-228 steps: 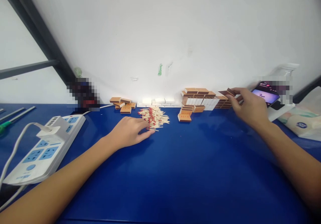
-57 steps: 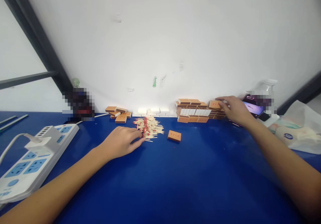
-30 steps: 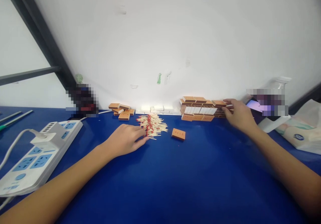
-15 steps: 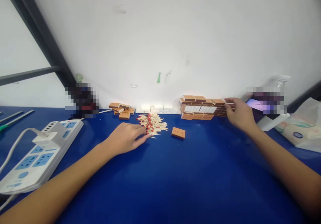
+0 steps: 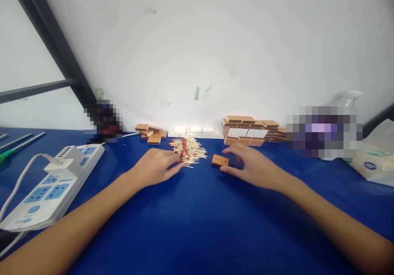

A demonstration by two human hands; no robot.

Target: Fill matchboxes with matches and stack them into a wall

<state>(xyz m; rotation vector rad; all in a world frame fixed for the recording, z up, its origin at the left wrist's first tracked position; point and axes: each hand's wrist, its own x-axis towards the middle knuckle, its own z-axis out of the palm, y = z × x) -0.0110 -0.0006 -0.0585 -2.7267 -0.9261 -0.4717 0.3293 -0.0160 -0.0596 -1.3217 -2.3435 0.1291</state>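
My left hand (image 5: pixel 155 166) rests at the left edge of a heap of red-tipped matches (image 5: pixel 192 152). Its thumb and forefinger are slightly apart, their tips by the matches. My right hand (image 5: pixel 249 166) is open around the right end of a single orange matchbox (image 5: pixel 220 160) lying flat on the blue table. The thumb is at the box's near right corner, and the forefinger is held beyond its far side. Whether the thumb touches the box I cannot tell.
Stacked matchboxes (image 5: pixel 246 132) stand by the wall on the right. White inner trays (image 5: pixel 197 132) are lined up behind the matches. A smaller pile of matchboxes (image 5: pixel 150 134) lies left. A power strip (image 5: pixel 55 191) is far left, a tissue pack (image 5: pixel 377 164) far right.
My right hand has left the right end of the matchbox stack and moved left and nearer, to the single matchbox. My left hand has stayed by the matches.
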